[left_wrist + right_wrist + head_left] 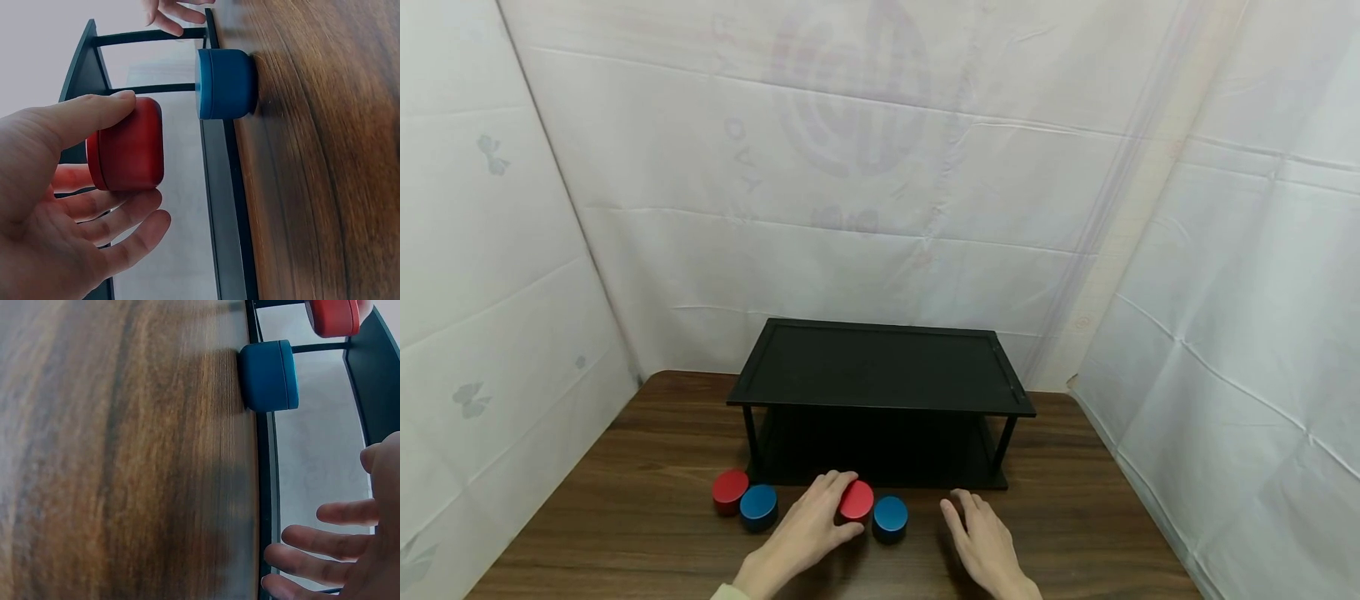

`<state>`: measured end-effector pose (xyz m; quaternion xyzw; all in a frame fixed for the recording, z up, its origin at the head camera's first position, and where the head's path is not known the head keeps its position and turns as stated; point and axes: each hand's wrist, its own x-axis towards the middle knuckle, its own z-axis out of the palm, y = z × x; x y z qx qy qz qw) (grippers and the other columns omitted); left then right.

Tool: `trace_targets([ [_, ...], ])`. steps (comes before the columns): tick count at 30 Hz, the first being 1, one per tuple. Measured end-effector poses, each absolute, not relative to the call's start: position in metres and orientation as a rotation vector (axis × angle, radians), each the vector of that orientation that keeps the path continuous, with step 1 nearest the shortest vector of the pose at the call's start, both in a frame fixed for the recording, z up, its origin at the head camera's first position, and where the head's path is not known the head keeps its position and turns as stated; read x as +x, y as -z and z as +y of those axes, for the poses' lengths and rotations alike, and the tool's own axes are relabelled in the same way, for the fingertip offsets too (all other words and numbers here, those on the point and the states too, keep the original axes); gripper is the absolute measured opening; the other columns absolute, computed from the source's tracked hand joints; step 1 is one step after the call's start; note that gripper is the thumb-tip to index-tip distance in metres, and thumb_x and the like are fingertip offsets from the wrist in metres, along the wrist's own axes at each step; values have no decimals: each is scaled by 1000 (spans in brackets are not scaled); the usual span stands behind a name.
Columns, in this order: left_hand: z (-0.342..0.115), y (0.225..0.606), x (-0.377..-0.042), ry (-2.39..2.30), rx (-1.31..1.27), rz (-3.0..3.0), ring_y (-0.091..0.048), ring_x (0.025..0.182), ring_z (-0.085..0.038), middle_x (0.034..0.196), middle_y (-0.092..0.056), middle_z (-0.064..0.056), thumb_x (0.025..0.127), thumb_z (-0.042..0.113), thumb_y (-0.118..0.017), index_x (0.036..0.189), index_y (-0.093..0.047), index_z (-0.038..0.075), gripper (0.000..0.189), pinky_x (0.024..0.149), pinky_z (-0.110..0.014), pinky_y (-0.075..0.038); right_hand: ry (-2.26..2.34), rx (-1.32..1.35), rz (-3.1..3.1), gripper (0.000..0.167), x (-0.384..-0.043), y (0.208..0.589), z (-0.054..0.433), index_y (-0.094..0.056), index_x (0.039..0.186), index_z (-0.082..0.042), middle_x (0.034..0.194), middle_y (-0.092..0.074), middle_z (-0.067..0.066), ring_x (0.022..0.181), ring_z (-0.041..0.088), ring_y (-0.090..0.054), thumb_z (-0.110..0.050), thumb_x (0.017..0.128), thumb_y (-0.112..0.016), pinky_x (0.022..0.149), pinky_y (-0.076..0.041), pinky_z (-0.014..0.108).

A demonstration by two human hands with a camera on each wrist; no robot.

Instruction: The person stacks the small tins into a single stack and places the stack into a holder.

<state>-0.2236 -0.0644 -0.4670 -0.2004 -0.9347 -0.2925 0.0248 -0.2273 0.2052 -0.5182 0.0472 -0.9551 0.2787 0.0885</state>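
My left hand [805, 527] grips a round red tin [132, 147] between thumb and fingers, raised off the wooden table in both wrist views. Just right of it, a blue tin [891, 518] of the same shape stands on the table. Further right, my right hand [981, 542] hovers over the wood with its fingers loosely extended, holding nothing. A second red tin [730, 490] and another blue tin [759, 506] stand side by side to the left of my left hand. Behind the tins is a black two-level shelf [880, 367].
The shelf stands on thin posts [1003, 442], with a lower board [872, 446] under its top panel. Dark brown wooden table [647, 492] spreads around it. White sheeting [850, 167] hangs behind and along both sides.
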Motion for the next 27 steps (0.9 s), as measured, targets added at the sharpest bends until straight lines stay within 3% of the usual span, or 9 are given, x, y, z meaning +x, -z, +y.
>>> trace_targets([
  [27,-41,471,-233,909,-714,-2880,-57,98,-16,115,-61,-6,81,29,-77,129,-54,8,58,77,-32,-54,-814,150,-2802,50,-228,521,206,-63,118,-8,112,-67,12,98,29,-66,-49,100,-41,75,-55,44],
])
